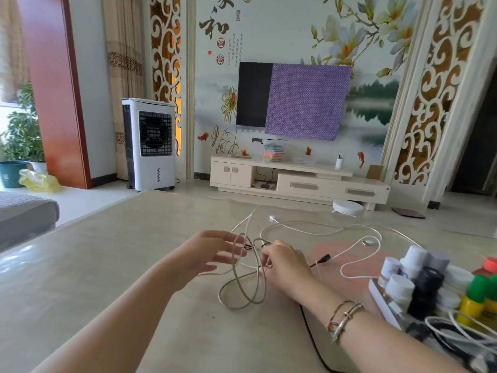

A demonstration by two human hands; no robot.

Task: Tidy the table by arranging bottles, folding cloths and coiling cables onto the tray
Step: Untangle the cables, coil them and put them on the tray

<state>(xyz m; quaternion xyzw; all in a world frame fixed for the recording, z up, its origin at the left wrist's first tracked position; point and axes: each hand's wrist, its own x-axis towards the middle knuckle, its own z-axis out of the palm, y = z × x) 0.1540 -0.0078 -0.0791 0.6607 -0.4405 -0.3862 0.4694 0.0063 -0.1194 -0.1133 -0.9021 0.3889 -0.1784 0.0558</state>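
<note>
Tabletop (107,265): I saw right hand (285,261) pinching grey cable (242,289); left hand (207,254) fingers spread beside it. White cable (322,230) sprawled beyond; bottles (419,278) crowded tray (382,305) right.

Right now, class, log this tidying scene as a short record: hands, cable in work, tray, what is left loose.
left hand: open, fingers spread inside the cable loops
right hand: pinches the grey cable
tray: at right, holds capped bottles
loose: white cable uncoiled on the table
</note>
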